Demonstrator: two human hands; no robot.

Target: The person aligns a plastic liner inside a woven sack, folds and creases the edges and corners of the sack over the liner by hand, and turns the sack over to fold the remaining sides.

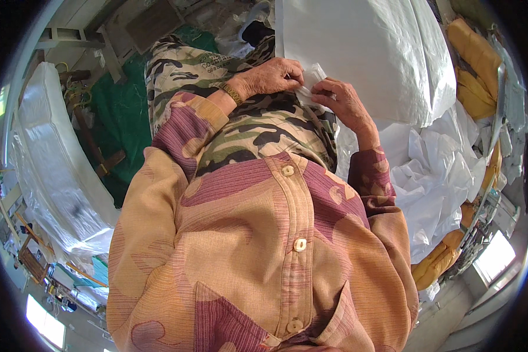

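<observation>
White woven sack (358, 53) lies in front of the person, over the lap, and its lower edge is between both hands. Left hand (270, 76) pinches a small folded corner of the sack (311, 79) with thumb and fingers pressed together. Right hand (343, 102) touches the same corner from the other side, its fingers also pinching. Both hands are equally near; the edge runs between them, left to right. Crumpled white sheets (434, 176) lie to the right.

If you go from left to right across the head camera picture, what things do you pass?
Clear plastic-wrapped bundle → green mat → left hand → small white piece pinched in both hands → right hand → crumpled white sheets → yellow bags.
</observation>
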